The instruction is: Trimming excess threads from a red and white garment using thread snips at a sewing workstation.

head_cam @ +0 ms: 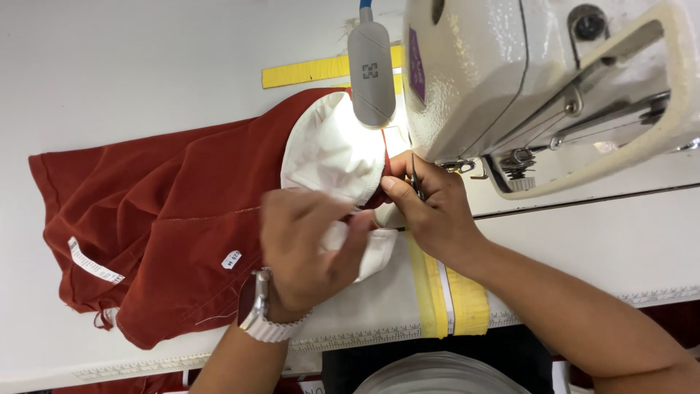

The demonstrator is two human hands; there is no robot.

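A rust-red garment [153, 219] lies spread on the white table [109, 80], with a white fabric piece [332, 157] folded over its right end. My left hand [306, 248], with a watch on the wrist, pinches the white fabric at its lower edge. My right hand [430, 204] holds a small dark metal tool [415, 179], like thread snips, at the fabric's edge just in front of the sewing machine's needle area. The two hands touch each other over the seam.
The cream sewing machine head [525, 73] fills the upper right, with a grey lamp [370, 69] hanging beside it. Yellow tape strips [452, 292] mark the table's front edge, and another yellow strip [313, 71] lies at the back. Small white labels sit on the garment.
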